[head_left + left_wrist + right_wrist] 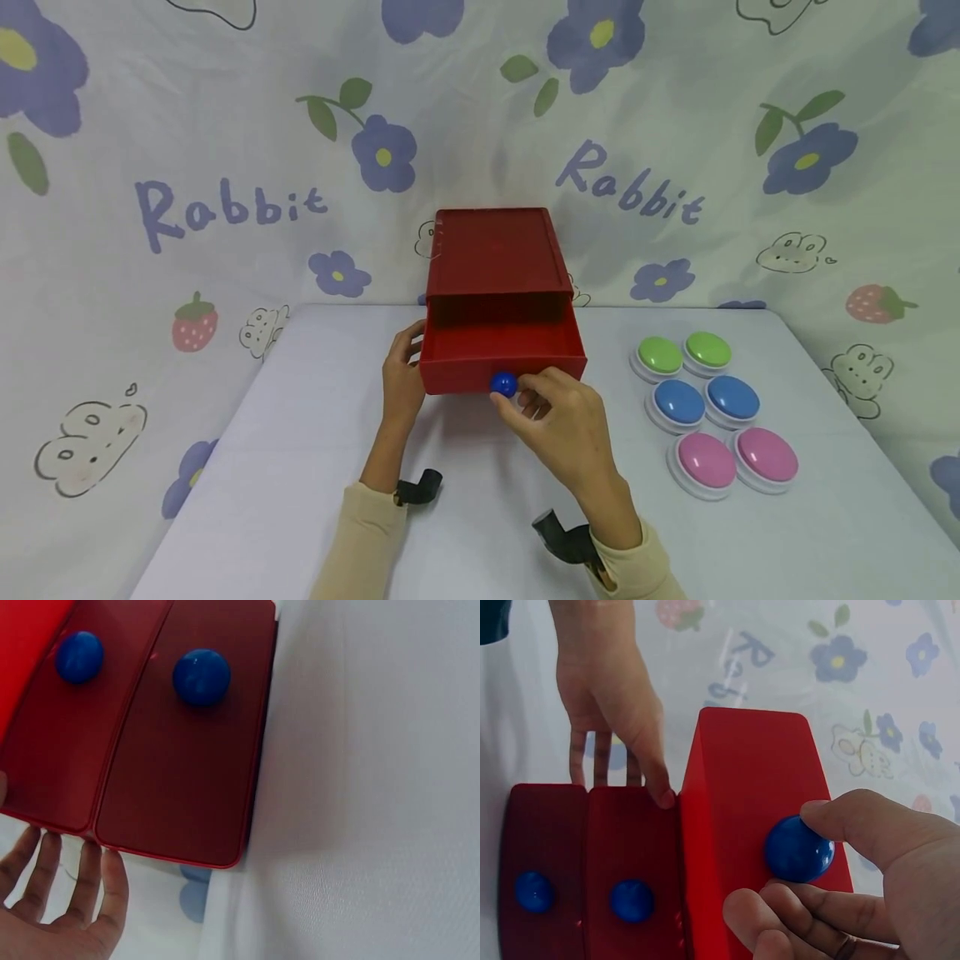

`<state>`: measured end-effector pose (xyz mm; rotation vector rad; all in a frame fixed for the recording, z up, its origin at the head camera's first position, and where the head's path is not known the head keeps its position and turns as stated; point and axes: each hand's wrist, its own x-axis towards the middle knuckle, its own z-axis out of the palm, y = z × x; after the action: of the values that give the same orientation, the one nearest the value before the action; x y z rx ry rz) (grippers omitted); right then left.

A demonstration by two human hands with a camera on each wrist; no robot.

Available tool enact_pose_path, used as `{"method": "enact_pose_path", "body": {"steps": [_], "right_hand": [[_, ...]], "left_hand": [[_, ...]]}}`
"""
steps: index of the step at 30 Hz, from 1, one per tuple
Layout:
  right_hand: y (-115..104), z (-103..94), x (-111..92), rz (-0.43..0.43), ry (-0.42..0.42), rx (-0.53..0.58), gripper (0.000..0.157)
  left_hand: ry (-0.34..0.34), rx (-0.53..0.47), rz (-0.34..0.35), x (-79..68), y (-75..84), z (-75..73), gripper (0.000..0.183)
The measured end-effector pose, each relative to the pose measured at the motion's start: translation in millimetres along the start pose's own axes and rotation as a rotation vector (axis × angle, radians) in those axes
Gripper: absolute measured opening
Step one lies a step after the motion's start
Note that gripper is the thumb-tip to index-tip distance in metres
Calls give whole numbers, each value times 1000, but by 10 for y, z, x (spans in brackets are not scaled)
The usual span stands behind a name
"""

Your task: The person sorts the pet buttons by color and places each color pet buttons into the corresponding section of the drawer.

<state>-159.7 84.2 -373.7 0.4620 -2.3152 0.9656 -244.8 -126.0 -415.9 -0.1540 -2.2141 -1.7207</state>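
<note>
A red drawer cabinet (495, 250) stands at the back of the white table, its top drawer (461, 377) pulled out and bare inside. My right hand (566, 425) pinches the round blue knob (799, 851) on that drawer's front, thumb on one side and fingers on the other. At the cabinet's left side is my left hand (402, 375). Its straight fingers touch the side wall, and the thumb lies by the front edge. Two lower drawers, one with a blue knob (201, 677) and one with another blue knob (79, 657), are closed.
On the table's right side sit several round push buttons in pairs: green (660, 355), blue (679, 402) and pink (707, 460). Behind the table (300, 500) hangs a white cloth (247, 108) printed with flowers and rabbits.
</note>
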Motion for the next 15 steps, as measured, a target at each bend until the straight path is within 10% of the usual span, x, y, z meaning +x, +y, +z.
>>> {"method": "enact_pose_path", "body": {"steps": [15], "right_hand": [[-79, -89, -63, 38, -30, -27, 20]], "left_hand": [[14, -66, 71, 107, -477, 46, 46]]}}
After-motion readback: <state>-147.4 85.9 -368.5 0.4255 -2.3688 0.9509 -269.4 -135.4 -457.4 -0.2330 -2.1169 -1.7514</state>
